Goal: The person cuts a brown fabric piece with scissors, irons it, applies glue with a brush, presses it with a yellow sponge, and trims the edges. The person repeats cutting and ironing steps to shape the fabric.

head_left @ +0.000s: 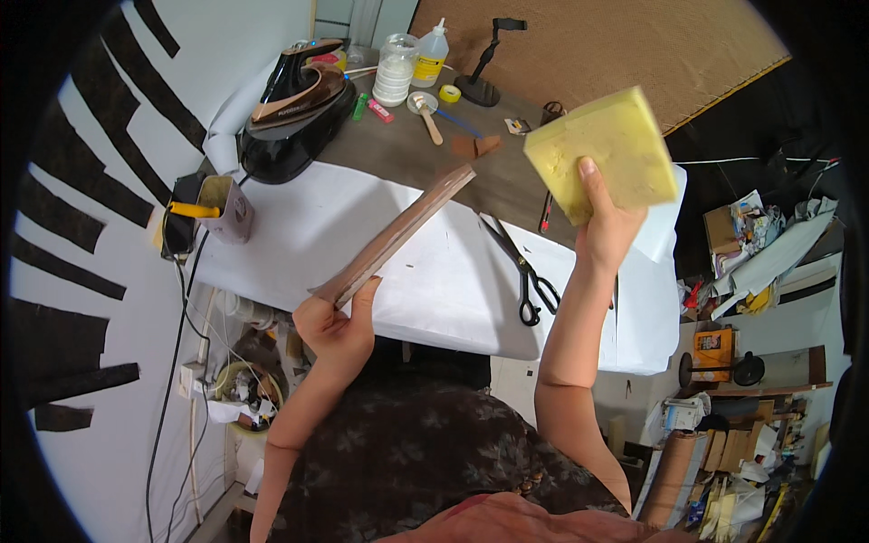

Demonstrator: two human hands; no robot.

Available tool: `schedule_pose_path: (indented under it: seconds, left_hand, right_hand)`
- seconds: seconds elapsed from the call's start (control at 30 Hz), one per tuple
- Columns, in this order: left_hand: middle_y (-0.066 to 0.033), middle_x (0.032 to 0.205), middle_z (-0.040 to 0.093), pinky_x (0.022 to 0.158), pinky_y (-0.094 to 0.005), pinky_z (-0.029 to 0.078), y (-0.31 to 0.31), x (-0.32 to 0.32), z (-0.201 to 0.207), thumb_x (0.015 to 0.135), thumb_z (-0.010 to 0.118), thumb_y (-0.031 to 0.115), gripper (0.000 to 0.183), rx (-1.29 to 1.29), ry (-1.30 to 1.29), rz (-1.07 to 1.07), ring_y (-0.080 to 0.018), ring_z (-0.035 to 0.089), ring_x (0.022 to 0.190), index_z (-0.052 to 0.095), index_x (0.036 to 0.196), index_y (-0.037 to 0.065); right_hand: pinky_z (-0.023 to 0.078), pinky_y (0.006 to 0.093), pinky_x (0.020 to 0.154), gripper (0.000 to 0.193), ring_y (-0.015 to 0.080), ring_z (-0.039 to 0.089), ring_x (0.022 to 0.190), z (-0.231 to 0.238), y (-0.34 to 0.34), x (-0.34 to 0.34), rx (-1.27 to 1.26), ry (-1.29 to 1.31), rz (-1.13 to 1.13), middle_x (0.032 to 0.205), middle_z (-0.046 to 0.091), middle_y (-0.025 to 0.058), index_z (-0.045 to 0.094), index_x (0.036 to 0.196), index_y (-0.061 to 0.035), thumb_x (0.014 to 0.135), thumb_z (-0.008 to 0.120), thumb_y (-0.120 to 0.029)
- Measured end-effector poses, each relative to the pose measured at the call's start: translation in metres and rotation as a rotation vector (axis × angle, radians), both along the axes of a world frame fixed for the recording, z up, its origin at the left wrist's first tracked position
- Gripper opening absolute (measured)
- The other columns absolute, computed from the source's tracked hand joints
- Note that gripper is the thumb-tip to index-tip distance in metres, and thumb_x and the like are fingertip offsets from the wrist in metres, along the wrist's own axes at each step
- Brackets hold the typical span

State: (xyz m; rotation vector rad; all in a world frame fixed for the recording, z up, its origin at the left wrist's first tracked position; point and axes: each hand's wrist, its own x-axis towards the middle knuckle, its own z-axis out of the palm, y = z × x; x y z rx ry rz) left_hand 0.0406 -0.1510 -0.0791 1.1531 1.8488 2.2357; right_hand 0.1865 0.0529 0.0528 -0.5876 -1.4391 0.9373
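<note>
My left hand (337, 326) is closed around the near end of a long, thin brown strip (405, 228), which slants up and away over the white-covered table. Whether the strip is leather, wood or something else I cannot tell. A thick yellow foam block (625, 136), square and slightly stained, is gripped in my right hand (608, 224), with the thumb pressed on its face. It is held up above the table's right side, apart from the strip. Between my two hands, black-handled scissors (522, 267) lie on the white sheet (434, 299), blades partly spread.
At the back left a black-and-copper iron (299, 86) rests on its base. Behind stand a white jar (396, 72), a squeeze bottle (431, 56) and a phone stand (480, 86). A brush (428, 122) lies nearby. A square container (226, 210) sits at the left edge.
</note>
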Motion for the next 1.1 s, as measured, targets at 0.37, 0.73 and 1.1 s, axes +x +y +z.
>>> schedule_pose_path:
  seconds: [0.37, 0.73, 1.1]
  left_hand:
    - [-0.0081, 0.097, 0.068, 0.078, -0.0233, 0.048, -0.001, -0.002, 0.001, 0.083, 0.070, -0.004, 0.021, 0.010, 0.008, -0.009, -0.0106, 0.061, 0.087, 0.066, 0.104, -0.007]
    - [-0.0056, 0.096, 0.068, 0.077, -0.0207, 0.046, 0.008, -0.015, 0.017, 0.085, 0.068, -0.002, 0.020, 0.115, -0.291, 0.022, -0.0087, 0.059, 0.084, 0.065, 0.104, -0.005]
    - [-0.0074, 0.109, 0.066, 0.088, -0.0288, 0.046, 0.029, -0.087, 0.036, 0.094, 0.058, 0.012, 0.026, 0.075, -0.626, -0.324, -0.0160, 0.063, 0.095, 0.059, 0.116, -0.002]
  right_hand:
    - [0.053, 0.0276, 0.072, 0.043, 0.0190, 0.067, 0.078, -0.031, -0.017, -0.001, 0.594, -0.457, 0.219, 0.089, 0.068, 0.0089, 0.061, 0.107, 0.0019, 0.070, 0.081, -0.006]
    - [0.048, 0.0348, 0.089, 0.061, 0.0247, 0.060, 0.102, -0.154, 0.185, 0.039, -0.541, -0.201, -0.234, 0.116, 0.060, 0.0141, 0.044, 0.127, 0.0062, 0.080, 0.077, -0.017]
    - [0.048, 0.0261, 0.082, 0.026, 0.0099, 0.061, 0.093, -0.094, 0.046, -0.024, -0.328, -0.524, 1.158, 0.102, 0.068, 0.0039, 0.064, 0.108, -0.0003, 0.095, 0.061, -0.022]
